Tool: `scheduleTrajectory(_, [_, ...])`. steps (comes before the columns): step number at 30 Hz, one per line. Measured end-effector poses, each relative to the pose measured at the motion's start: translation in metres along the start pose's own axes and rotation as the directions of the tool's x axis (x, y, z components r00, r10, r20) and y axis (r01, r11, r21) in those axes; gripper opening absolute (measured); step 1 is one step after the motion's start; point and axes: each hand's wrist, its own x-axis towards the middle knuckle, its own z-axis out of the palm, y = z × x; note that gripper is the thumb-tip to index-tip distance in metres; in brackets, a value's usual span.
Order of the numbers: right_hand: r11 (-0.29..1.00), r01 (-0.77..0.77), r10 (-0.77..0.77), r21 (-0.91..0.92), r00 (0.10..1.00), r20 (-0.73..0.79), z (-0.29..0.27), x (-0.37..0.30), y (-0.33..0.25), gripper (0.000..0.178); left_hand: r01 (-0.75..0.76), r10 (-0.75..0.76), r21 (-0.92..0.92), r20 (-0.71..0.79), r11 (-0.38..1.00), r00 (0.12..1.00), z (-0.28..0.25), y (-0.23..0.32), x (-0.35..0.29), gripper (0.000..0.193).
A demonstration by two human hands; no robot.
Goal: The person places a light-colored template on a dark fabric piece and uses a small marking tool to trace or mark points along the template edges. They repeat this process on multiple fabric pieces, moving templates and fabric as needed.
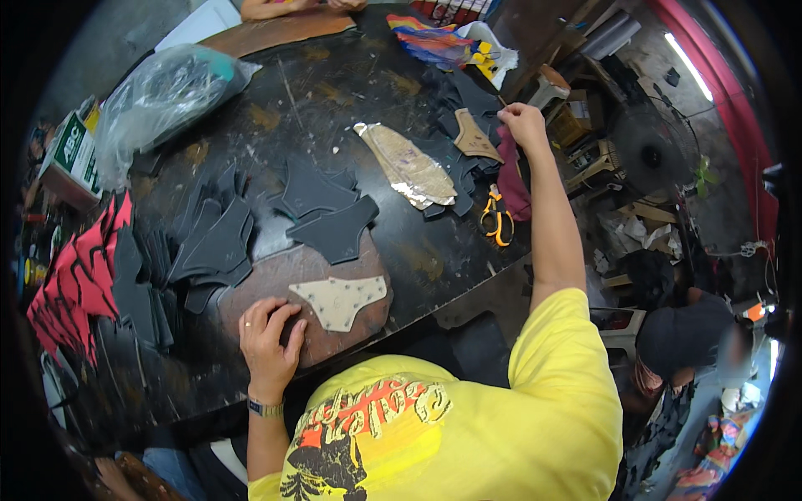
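Observation:
My left hand (271,341) rests on the near edge of a brown board (267,288), fingers loosely bent and apart, holding nothing. Right of it on the board lies a beige template (341,302) with dark studs along its edges. My right hand (526,127) reaches to the table's far right edge, fingers pinched together; what they hold is too small to make out. Below that hand hangs maroon cloth (515,179). Beside it, a tan template (476,136) lies on dark cut pieces (464,92). Orange-handled scissors (496,219) sit nearer me.
Dark grey shaped pieces (334,230) lie past the board, with stacks (213,238) further left. A foil-edged cardboard piece (407,164) lies mid-table. Red-black fabric (83,284), a clear plastic bag (171,100) and a box (75,154) line the left. Another person's hands (322,4) show at the far edge.

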Motion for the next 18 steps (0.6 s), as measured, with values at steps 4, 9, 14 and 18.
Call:
scheduleTrajectory(4, [0.881,0.150,-0.333,0.448,0.871,0.362,0.026,-0.091,-0.030,0.021,0.042,-0.038,-0.047,0.067,0.998,0.997,-0.006,0.001,0.001,0.021])
scheduleTrajectory(9, [0.768,0.414,-0.635,0.489,0.592,0.497,0.074,-0.207,-0.070,0.024,0.091,-0.083,-0.164,0.055,0.982,0.995,-0.008,0.003,0.014,0.022])
scheduleTrajectory(14, [0.741,0.552,-0.672,0.382,0.602,0.431,0.092,-0.247,-0.088,0.032,0.023,-0.022,-0.099,0.018,0.995,1.000,-0.013,0.001,0.034,0.024])
scheduleTrajectory(18, [0.763,0.572,-0.645,0.302,0.703,0.299,0.084,-0.243,-0.071,0.032,0.015,-0.009,-0.062,0.095,0.998,0.995,-0.015,0.000,0.043,0.025])
